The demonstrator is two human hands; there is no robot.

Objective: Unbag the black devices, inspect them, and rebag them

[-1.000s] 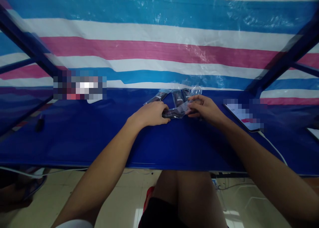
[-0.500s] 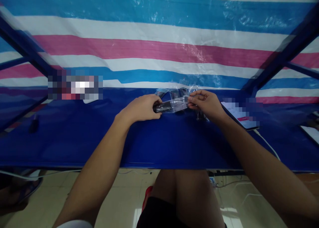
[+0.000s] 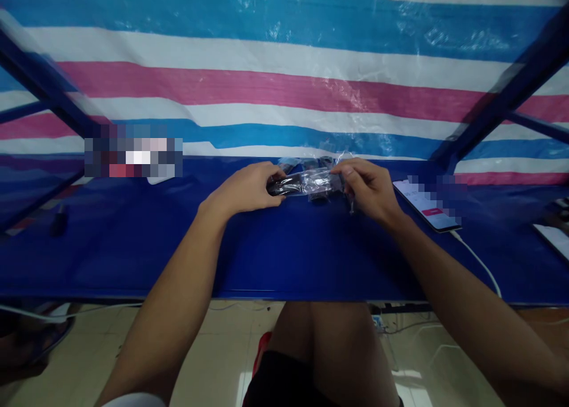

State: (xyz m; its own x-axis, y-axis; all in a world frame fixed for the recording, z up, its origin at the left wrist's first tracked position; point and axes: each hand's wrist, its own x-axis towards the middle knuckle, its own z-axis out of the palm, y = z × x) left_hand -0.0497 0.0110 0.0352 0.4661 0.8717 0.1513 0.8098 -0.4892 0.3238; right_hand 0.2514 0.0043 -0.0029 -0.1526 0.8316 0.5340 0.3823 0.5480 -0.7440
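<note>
A dark, elongated item in a clear plastic bag (image 3: 306,182) is stretched sideways between my two hands, above the blue table. My left hand (image 3: 255,186) is closed round its dark left end, thumb below and fingers above. At the right end, my right hand (image 3: 367,185) pinches the clear bag between thumb and forefinger. The item's exact kind cannot be made out through the plastic. Just behind it lie several more dark items in clear bags (image 3: 326,160), partly covered by the held one and by my hands.
A phone (image 3: 427,207) with a white cable (image 3: 478,255) lies to the right on the blue table (image 3: 284,265). Blue metal posts (image 3: 480,93) rise at both sides before a striped plastic sheet (image 3: 275,87). A small dark object (image 3: 59,222) is at far left.
My right hand has shifted slightly right and turned at the bag's end. The bag looks flatter and more stretched out. My left hand has moved a little to the left, still gripping.
</note>
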